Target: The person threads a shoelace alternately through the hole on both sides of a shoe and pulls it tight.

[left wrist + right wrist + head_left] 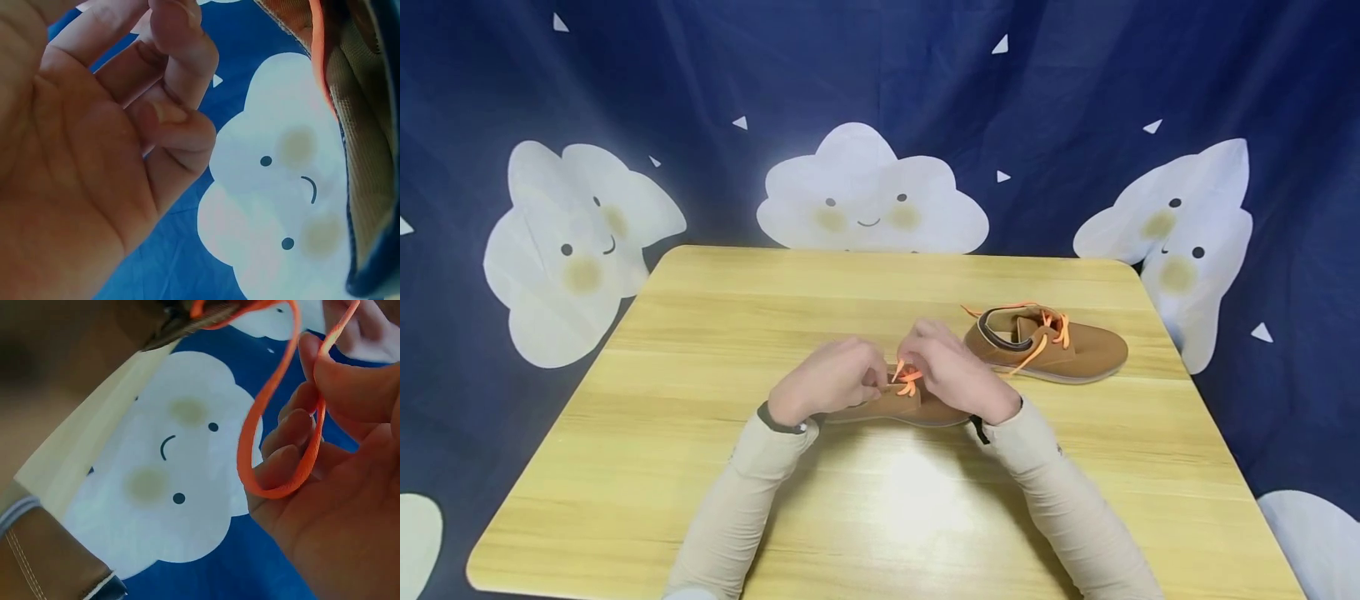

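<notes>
A brown shoe [936, 411] lies on the table under both hands, its toe pointing right. Its orange shoelace [250, 447] loops down from the shoe's opening and back up to my right hand [356, 444], which pinches it between thumb and index finger. The lace's free end sticks up past those fingertips. My left hand [835, 379] hovers over the shoe's heel side, fingers bent, close to the lace end. Bent fingers of that hand also show in the left wrist view, beside the shoe's lined collar [369, 156]; I cannot tell whether its fingertips hold the lace.
A second brown shoe [1093, 350] with loose orange laces stands behind and to the right, its toe also pointing right. Both shoes are on a light wooden table [700, 333] with rounded corners. Beyond it hangs a dark blue curtain [880, 75] with white smiling clouds.
</notes>
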Tool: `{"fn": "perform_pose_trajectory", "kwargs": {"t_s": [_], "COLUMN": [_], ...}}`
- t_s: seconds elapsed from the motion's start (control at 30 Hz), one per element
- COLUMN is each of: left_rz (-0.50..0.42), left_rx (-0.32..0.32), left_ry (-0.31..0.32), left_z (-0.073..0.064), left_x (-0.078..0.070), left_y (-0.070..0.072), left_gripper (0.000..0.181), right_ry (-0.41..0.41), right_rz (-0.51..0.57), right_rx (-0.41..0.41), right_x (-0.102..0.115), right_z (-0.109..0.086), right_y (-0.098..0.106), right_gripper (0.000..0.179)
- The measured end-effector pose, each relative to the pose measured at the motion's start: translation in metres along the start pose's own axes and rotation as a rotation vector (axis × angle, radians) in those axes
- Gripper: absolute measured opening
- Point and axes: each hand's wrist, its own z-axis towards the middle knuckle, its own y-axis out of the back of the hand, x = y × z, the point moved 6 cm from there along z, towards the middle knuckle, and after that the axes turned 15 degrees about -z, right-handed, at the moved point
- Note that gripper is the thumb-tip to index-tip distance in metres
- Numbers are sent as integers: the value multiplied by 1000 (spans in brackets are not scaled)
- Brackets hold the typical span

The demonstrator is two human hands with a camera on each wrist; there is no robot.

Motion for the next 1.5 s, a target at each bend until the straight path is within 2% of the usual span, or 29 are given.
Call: {"fn": "perform_pose_trajectory", "kwargs": {"t_s": [0.1,0.27,0.53,0.67,0.8,1.0,1.1,1.2,1.37,1.5], "left_rz": [8,8,16,22,12,32,84,111,108,115], "left_rx": [-14,-24,-25,-29,-40,-72,-55,-6,3,-3], "left_ry": [-22,-31,-30,-22,9,128,205,260,260,258], "left_z": [0,0,1,1,1,-5,-11,-12,-8,-7], "left_x": [-2,-2,-1,-1,-1,-5,-12,-17,-19,-15], "left_y": [1,1,1,1,1,4,2,-6,-16,-18], "left_gripper": [10,12,18,18,17,27,33,39,47,50], "right_ry": [24,21,81,106,105,126,126,111,110,104], "right_rz": [-96,-197,-156,-170,-177,-166,-152,-133,-95,-28], "right_rx": [-38,-64,-47,-26,0,51,76,111,155,138], "right_x": [5,7,13,16,18,22,23,24,22,15], "right_z": [0,1,3,3,2,1,0,-1,-2,-3], "right_y": [-3,-7,-10,-12,-12,-14,-15,-14,-13,-5], "right_gripper": [33,33,29,30,27,29,30,33,43,31]}}
